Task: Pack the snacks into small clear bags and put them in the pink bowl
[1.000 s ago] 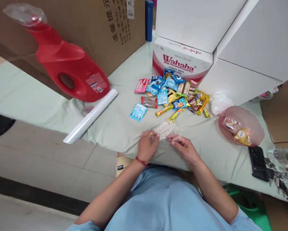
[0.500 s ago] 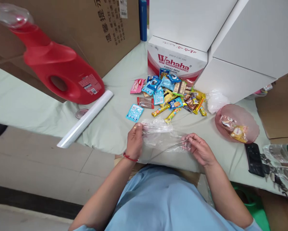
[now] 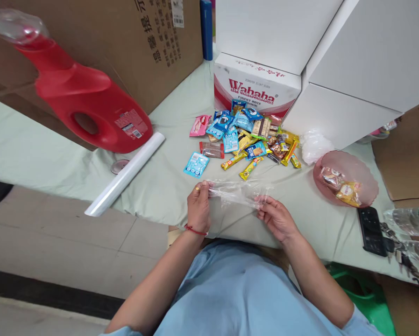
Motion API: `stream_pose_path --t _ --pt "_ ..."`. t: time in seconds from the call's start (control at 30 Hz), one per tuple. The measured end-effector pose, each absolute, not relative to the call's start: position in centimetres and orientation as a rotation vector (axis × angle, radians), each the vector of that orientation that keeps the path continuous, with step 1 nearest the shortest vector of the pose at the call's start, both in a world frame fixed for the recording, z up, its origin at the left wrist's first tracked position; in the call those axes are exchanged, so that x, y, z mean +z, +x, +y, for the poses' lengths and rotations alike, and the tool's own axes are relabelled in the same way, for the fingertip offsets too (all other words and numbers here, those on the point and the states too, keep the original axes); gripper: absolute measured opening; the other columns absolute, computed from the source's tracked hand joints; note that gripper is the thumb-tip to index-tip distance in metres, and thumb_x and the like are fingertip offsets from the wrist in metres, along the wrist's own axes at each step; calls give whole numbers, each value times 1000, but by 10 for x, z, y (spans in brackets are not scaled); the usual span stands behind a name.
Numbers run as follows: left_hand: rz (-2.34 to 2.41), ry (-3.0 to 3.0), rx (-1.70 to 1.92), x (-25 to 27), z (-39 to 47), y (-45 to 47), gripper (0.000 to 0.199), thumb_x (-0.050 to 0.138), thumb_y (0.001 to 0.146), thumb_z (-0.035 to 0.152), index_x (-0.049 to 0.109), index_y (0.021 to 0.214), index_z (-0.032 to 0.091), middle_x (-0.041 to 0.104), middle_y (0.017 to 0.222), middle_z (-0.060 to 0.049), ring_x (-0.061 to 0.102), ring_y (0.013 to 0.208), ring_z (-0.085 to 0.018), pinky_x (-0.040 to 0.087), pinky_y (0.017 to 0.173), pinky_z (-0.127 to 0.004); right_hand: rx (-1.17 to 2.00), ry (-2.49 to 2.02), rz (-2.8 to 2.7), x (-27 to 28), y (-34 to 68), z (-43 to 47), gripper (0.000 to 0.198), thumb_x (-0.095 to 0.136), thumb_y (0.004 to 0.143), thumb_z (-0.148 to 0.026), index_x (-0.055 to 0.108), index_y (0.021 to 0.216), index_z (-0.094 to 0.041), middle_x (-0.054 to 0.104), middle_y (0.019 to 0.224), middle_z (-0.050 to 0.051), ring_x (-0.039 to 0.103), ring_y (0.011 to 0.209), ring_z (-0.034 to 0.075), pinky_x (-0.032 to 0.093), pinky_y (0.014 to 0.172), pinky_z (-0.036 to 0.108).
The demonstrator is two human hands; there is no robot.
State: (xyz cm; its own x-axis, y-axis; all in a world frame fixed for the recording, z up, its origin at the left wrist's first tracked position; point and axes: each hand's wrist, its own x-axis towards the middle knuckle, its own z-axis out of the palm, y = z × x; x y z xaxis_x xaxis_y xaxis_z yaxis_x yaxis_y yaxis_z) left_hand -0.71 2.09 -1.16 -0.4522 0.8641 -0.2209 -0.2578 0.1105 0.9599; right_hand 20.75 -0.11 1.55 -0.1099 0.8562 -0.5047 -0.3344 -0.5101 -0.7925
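Note:
A clear plastic bag [image 3: 235,193] is stretched between my two hands above the front of the table. My left hand [image 3: 199,203] pinches its left end, thumb on top. At the other end, the closed fingers of my right hand [image 3: 274,214] grip the film. Just beyond the bag lies a heap of wrapped snacks [image 3: 244,140] in blue, yellow, red and pink packets. A light-blue packet [image 3: 196,164] lies at the near left of the heap, and a yellow snack bar [image 3: 251,168] is close behind the bag.
A pink bowl [image 3: 368,186] with a few packets stands right, beside a white plastic bundle [image 3: 314,145]. A phone [image 3: 372,232], keys and clear bottles lie farther right. At left are a red jug [image 3: 100,107] and a white roll [image 3: 125,175]. A Wahaba-style printed carton [image 3: 254,88] stands behind.
My right hand has moved left, closer to my left hand, which has shifted slightly right. The bag is drawn into a narrower strip and its hanging part has lifted.

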Motion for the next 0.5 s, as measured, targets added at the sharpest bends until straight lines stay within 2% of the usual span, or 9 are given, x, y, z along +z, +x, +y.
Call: stream_pose_path --t 0.17,0.33,0.43,0.5 --pt "1295 518 1519 0 24 -12 46 72 81 63 56 73 22 50 63 6 43 57 -10 37 57 -24 1830 -1314 -734 28 226 -1 20 80 62 -26 77 81 -19 58 66 -1 38 55 9 33 51 24" --pt "1111 527 1293 3 28 -27 47 80 74 62 62 79 19 30 48 12 27 44 -6 26 46 -22 1815 -1358 -871 33 250 0 21 81 64 -28 78 84 -20 56 66 -1 32 54 8 29 48 23" --pt "1084 599 1187 2 32 -36 47 83 72 59 64 84 17 33 48 12 28 44 -5 26 46 -21 1732 -1403 -869 30 262 2 30 89 63 -33 78 89 -21 62 75 0 44 60 9 37 50 20" --pt "1128 625 1145 2 33 -38 52 82 72 57 63 100 17 47 56 9 42 48 -6 32 49 -20 1685 -1407 -812 25 263 2 42 91 67 -46 77 100 -24 68 87 2 56 73 13 49 59 22"
